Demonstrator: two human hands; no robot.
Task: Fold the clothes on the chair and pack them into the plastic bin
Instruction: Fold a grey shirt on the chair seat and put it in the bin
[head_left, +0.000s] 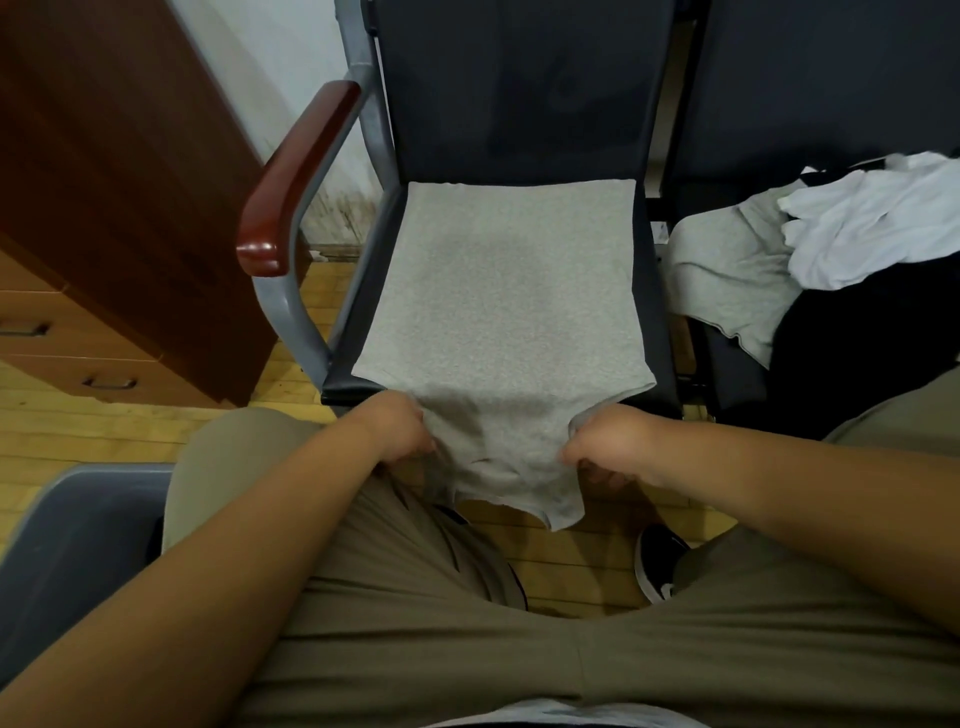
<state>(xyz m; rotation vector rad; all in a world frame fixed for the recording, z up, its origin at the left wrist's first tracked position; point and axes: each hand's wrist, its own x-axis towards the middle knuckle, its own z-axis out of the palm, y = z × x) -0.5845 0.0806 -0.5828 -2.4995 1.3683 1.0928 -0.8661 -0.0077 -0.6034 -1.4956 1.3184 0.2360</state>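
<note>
We see the grey shirt (498, 291) spread flat on the chair (519, 104), its near edge hanging off at 6 o'clock. Our left hand (397, 428) and right hand (608, 441) each bunch that edge, fingers (423, 444) curled tight round the cloth, knuckles up. More clothes (810, 234) lie at 3 o'clock. What seems to be the bin (78, 545) sits at 8 o'clock.

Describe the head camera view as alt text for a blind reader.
The left hand and right hand grip the near end of a grey garment spread on a chair. More clothes lie heaped at right; a grey bin sits lower left.
</note>
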